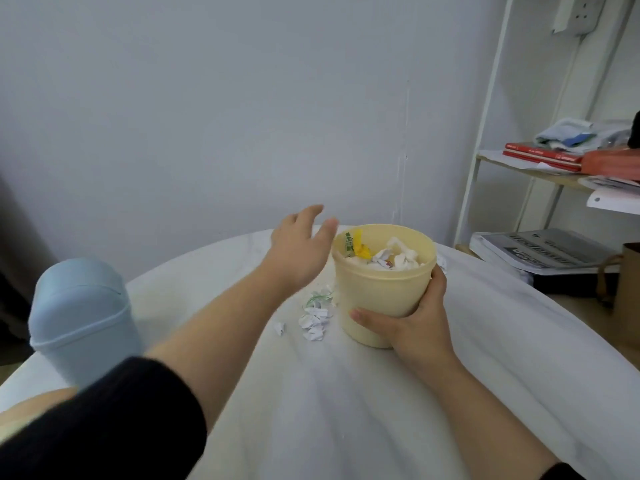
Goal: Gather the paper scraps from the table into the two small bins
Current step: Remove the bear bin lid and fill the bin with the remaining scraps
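Head view: the left hand [300, 249] is blurred, so its fingers are hard to make out. It hangs flat and spread above the bench [346, 410], just left of the yellow bin [377, 292], with nothing seen in it. The blue bin [83, 320] at the left has its base hidden behind a black sleeve [104, 420], and its domed lid hides whatever is inside. The shelf unit [485, 161] is cut off by the right edge.

The yellow bin stands upright and lidless on the bench. The right hand [415, 322] grips its lower wall, thumb across the front and fingers curled round the far side. Inside lie crumpled white paper and a yellow wrapper [356, 245] with green print. The print is too small to read.

A loose cluster of white paper scraps [317, 315] lies on the bench just left of the yellow bin's base, under the left forearm's far edge. A few more show behind the bin to the right.

On the shelves sit red books [540, 155], folded cloth and a stack of printed papers [543, 252]. A brown paper bag [628, 292] stands beside them.
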